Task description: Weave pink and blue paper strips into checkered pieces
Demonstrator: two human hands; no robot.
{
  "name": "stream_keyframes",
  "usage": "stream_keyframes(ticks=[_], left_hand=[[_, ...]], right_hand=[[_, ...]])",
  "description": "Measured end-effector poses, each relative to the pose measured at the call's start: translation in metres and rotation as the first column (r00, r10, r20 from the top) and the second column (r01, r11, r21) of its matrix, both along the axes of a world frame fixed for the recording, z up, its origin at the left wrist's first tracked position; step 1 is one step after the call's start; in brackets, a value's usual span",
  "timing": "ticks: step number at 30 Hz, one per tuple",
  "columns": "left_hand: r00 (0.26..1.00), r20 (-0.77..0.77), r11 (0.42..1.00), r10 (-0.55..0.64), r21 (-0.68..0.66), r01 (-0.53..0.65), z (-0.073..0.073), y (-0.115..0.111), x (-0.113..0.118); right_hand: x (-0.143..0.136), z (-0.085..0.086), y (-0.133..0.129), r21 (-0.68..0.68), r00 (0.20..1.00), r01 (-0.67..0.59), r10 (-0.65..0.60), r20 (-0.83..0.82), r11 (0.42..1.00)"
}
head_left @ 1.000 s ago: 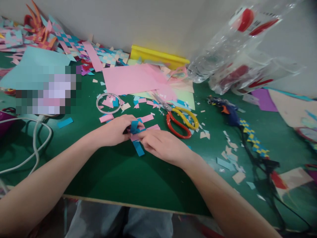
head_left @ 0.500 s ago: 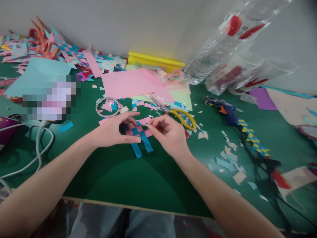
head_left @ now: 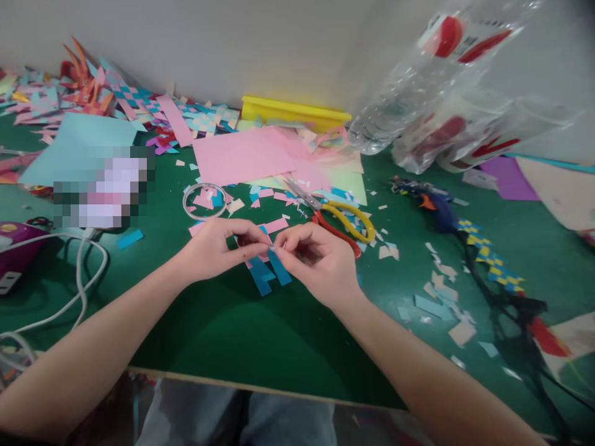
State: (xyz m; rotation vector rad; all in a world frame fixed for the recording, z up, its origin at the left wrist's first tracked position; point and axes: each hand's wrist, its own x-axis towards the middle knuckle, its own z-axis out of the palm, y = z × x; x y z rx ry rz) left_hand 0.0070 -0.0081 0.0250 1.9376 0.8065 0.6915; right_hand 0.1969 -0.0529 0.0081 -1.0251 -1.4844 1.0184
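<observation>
My left hand (head_left: 223, 248) and my right hand (head_left: 320, 257) meet fingertip to fingertip, thumbs pressed to forefingers. A tiny pale piece (head_left: 272, 247) shows where they pinch; its kind is too small to tell. Under the fingers lies a woven piece of blue and pink paper strips (head_left: 260, 277), partly hidden, its blue ends pointing toward me. Scissors (head_left: 346, 223) with yellow and red handles lie open just behind my right hand. Beyond my left hand is a thin ring like a tape roll (head_left: 204, 201), with paper scraps inside it.
Pink sheets (head_left: 246, 155) lie at the back before a yellow tray (head_left: 295, 113). On the left are a pixelated phone (head_left: 111, 192), a white cable (head_left: 81, 272) and a light blue sheet (head_left: 83, 145). A plastic bottle (head_left: 409, 99) and plastic cups (head_left: 493, 136) stand back right.
My left hand's fingers have closed from a wide spread and come rightward to meet my right hand's fingertips. The view has shifted slightly.
</observation>
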Motion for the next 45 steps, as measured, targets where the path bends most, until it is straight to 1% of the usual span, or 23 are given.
stream_keyframes(ticks=[4,7,10,13,15,17,20,23,26,28,31,33,35,37,38,39,40,41,42,43,45], left_hand=[[0.999,0.007,0.999,-0.031,-0.04,0.031,0.0,-0.001,0.003],[0.999,0.022,0.998,-0.049,-0.047,0.05,-0.001,0.0,0.003],[0.999,0.029,0.999,-0.042,-0.027,0.043,-0.002,0.0,0.004],[0.999,0.049,0.999,-0.021,-0.031,0.022,-0.003,0.0,0.003],[0.998,0.059,0.999,-0.019,-0.033,0.021,-0.004,0.0,0.003],[0.998,0.051,1.0,-0.025,0.005,0.025,-0.005,0.0,0.002],[0.999,0.037,0.996,-0.035,0.079,0.032,-0.006,0.002,0.001],[0.998,0.039,0.996,-0.041,0.078,0.038,-0.006,0.003,0.001],[0.999,0.025,0.997,-0.045,0.059,0.044,-0.007,0.002,0.0],[0.999,-0.007,0.995,-0.052,0.085,0.052,-0.009,0.001,0.0],[0.991,-0.123,0.978,-0.054,0.194,0.077,-0.012,-0.003,0.0],[0.974,-0.225,0.95,-0.017,0.3,0.085,-0.014,-0.005,0.002],[0.954,-0.298,0.912,0.036,0.401,0.091,-0.016,-0.005,0.004],[0.936,-0.328,0.87,0.129,0.49,0.051,-0.016,-0.003,0.004],[0.922,-0.328,0.841,0.208,0.54,0.003,-0.016,-0.001,0.002],[0.897,-0.326,0.8,0.298,0.598,-0.048,-0.016,0.002,-0.001],[0.858,-0.317,0.74,0.404,0.665,-0.102,-0.016,0.006,-0.005],[0.809,-0.318,0.673,0.495,0.729,-0.125,-0.015,0.011,-0.011],[0.766,-0.322,0.618,0.556,0.777,-0.122,-0.015,0.015,-0.017],[0.728,-0.334,0.584,0.598,0.804,-0.111,-0.016,0.02,-0.023],[0.666,-0.358,0.552,0.654,0.828,-0.096,-0.016,0.027,-0.033]], right_hand=[[-0.001,-0.003,0.002,-0.04,0.999,0.009,-0.01,-0.031,0.999],[-0.002,-0.004,0.002,-0.035,0.999,-0.002,0.001,-0.032,0.999],[-0.002,-0.004,0.002,0.041,0.998,0.032,-0.034,0.059,0.999],[-0.001,-0.002,0.001,0.175,0.974,0.094,-0.127,0.19,0.98],[0.0,-0.001,0.001,0.239,0.953,0.112,-0.172,0.251,0.965],[0.0,0.0,0.0,0.262,0.943,0.099,-0.174,0.284,0.96],[0.0,0.001,0.0,0.247,0.946,0.075,-0.147,0.29,0.966],[0.001,0.0,0.001,0.237,0.938,0.082,-0.155,0.309,0.968],[0.003,-0.004,0.003,0.293,0.912,0.099,-0.204,0.355,0.951],[0.004,-0.006,0.004,0.316,0.894,0.111,-0.234,0.382,0.942],[0.005,-0.008,0.007,0.266,0.865,0.161,-0.265,0.426,0.951],[0.006,-0.008,0.007,0.238,0.848,0.19,-0.282,0.448,0.952],[0.007,-0.007,0.009,0.262,0.838,0.186,-0.292,0.461,0.947],[0.01,-0.007,0.011,0.325,0.824,0.174,-0.318,0.469,0.93],[0.012,-0.007,0.013,0.358,0.814,0.176,-0.34,0.47,0.917],[0.015,-0.007,0.015,0.384,0.804,0.181,-0.361,0.472,0.905],[0.018,-0.008,0.018,0.403,0.793,0.193,-0.384,0.472,0.894],[0.023,-0.009,0.021,0.413,0.78,0.211,-0.407,0.475,0.886],[0.027,-0.01,0.024,0.429,0.77,0.224,-0.429,0.472,0.875],[0.031,-0.012,0.028,0.443,0.755,0.24,-0.453,0.473,0.864],[0.039,-0.015,0.035,0.474,0.727,0.248,-0.486,0.486,0.845]])
